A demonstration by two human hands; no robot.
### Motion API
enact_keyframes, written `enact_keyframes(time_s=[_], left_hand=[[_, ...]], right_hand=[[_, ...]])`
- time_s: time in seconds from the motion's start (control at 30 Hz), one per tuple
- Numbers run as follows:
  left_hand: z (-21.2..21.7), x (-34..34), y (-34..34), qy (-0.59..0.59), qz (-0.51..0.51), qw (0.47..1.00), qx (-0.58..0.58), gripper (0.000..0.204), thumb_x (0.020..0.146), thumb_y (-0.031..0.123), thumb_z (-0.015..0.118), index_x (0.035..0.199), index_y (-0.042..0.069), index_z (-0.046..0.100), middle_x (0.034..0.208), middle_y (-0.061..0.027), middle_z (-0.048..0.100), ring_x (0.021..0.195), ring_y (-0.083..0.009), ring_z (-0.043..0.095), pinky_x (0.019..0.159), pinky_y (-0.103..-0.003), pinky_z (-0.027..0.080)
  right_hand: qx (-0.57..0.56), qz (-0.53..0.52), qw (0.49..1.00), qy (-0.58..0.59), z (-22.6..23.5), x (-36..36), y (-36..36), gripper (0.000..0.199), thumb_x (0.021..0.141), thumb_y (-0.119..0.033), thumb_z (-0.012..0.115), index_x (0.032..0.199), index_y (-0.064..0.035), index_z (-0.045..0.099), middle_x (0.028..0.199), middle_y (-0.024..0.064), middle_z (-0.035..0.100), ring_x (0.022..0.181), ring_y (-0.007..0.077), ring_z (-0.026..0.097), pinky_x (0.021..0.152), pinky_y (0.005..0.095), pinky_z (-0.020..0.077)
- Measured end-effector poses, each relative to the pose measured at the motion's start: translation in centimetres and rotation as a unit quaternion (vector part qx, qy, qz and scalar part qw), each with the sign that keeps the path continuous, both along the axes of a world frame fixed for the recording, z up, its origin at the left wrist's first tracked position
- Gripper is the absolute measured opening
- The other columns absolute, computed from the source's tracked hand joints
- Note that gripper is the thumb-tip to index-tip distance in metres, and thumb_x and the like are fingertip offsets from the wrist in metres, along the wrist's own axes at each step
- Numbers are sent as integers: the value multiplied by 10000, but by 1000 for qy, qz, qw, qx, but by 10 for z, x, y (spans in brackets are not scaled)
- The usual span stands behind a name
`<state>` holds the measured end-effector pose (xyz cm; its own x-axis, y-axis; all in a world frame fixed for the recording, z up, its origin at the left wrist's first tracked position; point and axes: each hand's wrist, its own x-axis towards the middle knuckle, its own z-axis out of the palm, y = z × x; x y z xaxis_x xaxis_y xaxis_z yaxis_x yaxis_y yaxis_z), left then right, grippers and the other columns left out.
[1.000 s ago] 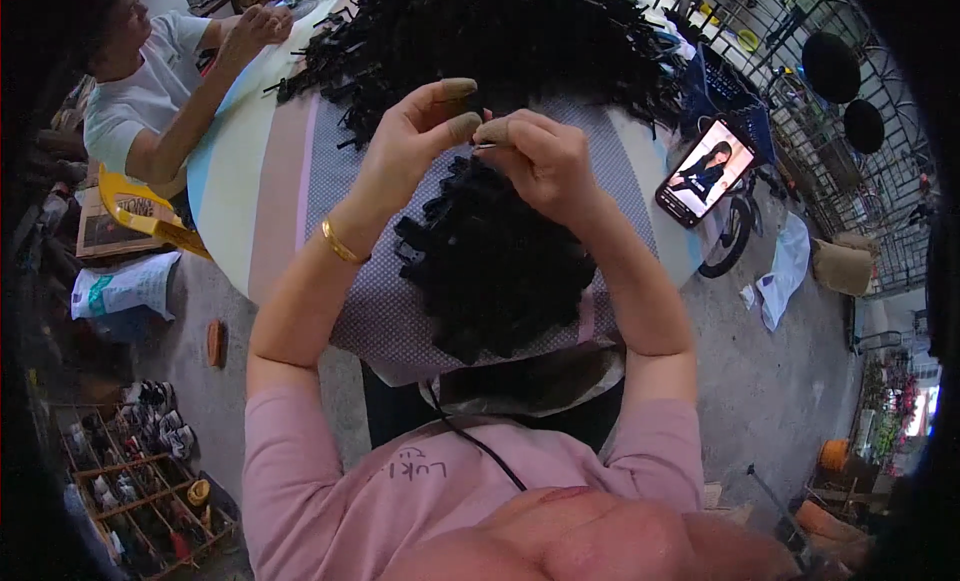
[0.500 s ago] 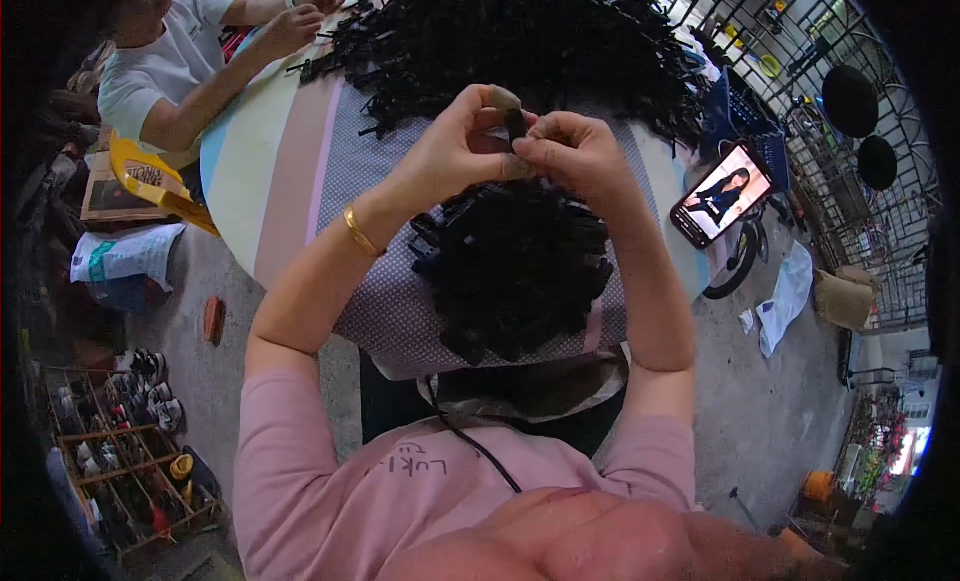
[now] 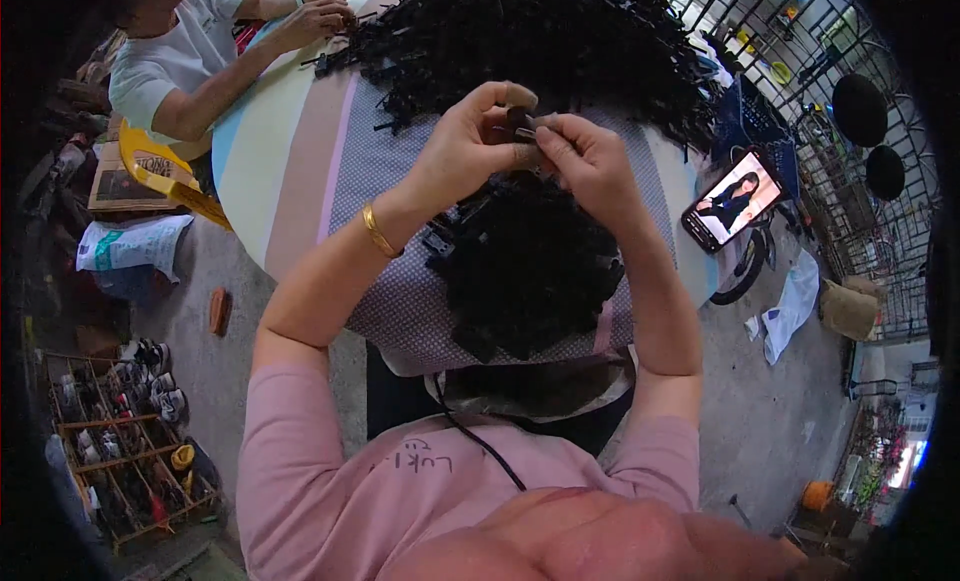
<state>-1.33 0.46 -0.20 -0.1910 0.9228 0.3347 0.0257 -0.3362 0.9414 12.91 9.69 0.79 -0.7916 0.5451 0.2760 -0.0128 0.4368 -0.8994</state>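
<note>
Over the patterned tablecloth (image 3: 395,301), my left hand (image 3: 470,141) grips a small black plastic piece (image 3: 518,119) between thumb and fingers. My right hand (image 3: 592,163) is closed in a pinch close against that piece. A thin shiny sliver shows by its fingertips; whether it is a separate part or belongs to the black piece, I cannot tell. Below my hands, near the table's front edge, lies a heap of similar black pieces (image 3: 530,276). Beyond them spreads a much larger pile of black pieces (image 3: 540,46).
At the far left a person in a white shirt (image 3: 190,66) works at the table with both hands together. A lit phone (image 3: 735,199) stands at the right edge. Behind it is a blue crate (image 3: 755,121). A yellow chair (image 3: 160,176) and a shoe rack (image 3: 130,451) are on the left.
My right fingers have shifted slightly on the black piece, and a shiny sliver now shows there. The whole view has slid a little to the right. The other person's hands have moved slightly.
</note>
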Motion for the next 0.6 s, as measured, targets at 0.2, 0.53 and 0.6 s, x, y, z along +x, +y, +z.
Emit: enact_keyframes(time_s=[0.2,0.53,0.6], left_hand=[[5,1,-2,49,37,998,-6,360,745,90,676,1043,20,486,912,-66,586,851,-124,577,767,-253,488],[1,3,-2,96,72,990,73,198,770,-34,593,942,7,502,870,-56,586,807,-94,572,737,-228,487],[4,8,-6,157,126,975,92,188,756,-45,601,913,1,507,852,-59,593,811,-97,581,729,-233,491]], right_hand=[[-11,7,1000,16,0,0,3,178,864,-155,533,936,-6,600,651,-32,524,554,28,455,479,166,362],[-31,-11,998,46,-1,-3,-7,163,855,-122,519,876,7,616,600,-18,524,534,42,449,472,198,363],[-63,-3,997,48,2,-1,-9,164,858,-125,520,874,6,617,594,-21,523,531,41,449,472,199,362]])
